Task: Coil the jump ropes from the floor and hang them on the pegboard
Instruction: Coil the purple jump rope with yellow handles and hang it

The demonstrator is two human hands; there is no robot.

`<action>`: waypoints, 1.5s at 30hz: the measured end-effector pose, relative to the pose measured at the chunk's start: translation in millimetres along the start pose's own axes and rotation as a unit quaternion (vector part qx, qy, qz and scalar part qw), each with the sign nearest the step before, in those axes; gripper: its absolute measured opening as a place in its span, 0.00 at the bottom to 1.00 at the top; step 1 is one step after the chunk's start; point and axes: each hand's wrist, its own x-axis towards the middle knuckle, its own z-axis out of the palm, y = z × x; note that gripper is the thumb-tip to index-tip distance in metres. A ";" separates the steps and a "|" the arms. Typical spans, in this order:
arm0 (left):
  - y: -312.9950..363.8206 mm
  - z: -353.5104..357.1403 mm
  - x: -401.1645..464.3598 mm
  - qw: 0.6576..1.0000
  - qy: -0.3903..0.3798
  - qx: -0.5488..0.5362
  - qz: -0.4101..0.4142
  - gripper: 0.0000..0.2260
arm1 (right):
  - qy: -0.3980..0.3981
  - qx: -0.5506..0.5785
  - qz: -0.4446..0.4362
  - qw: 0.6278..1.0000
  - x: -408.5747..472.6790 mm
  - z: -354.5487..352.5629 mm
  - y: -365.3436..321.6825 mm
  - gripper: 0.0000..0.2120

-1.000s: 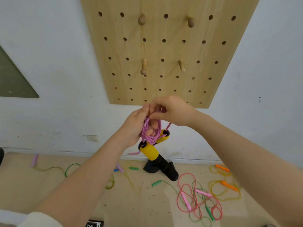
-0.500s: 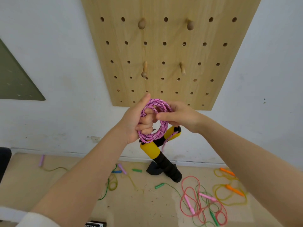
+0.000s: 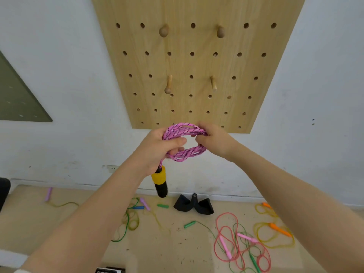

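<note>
the left hand [image 3: 157, 148] has its fingers curled through the left side of the pink rope coil [image 3: 185, 141], thumb laid flat across the top, and a yellow-and-black handle [image 3: 160, 183] hangs straight down just below that hand. across the gap, the right hand [image 3: 213, 140] pinches the coil's right side, fingers tucked in around the strands. so the loop is stretched between the two hands, its long axis running side to side, its opening facing the person. now the relation that counts: the pegboard [image 3: 197, 66] rises directly above the fingers, and the two lower pegs sit well above the coil. the lower left peg [image 3: 168, 84] lies above the left hand, the lower right peg [image 3: 213, 86] above the right, so either looks a fair target. the coming move likely calls for lifting the loop up and over one peg. below the hands, more ropes, including a red rope [image 3: 236, 241], lie loose on the floor.
</note>
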 end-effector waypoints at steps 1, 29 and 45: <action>1.7 2.5 1.6 0.999 0.035 -0.019 0.011 0.03 | 0.001 -0.013 -0.009 1.000 0.4 -0.2 -2.5 0.06; -40.4 -64.2 4.2 0.923 0.090 0.374 0.007 0.13 | 0.031 0.279 0.100 0.955 4.5 5.8 -2.5 0.05; -26.2 -88.3 2.8 0.973 0.175 0.147 -0.020 0.12 | 0.199 0.412 0.091 0.885 3.5 69.3 -48.0 0.02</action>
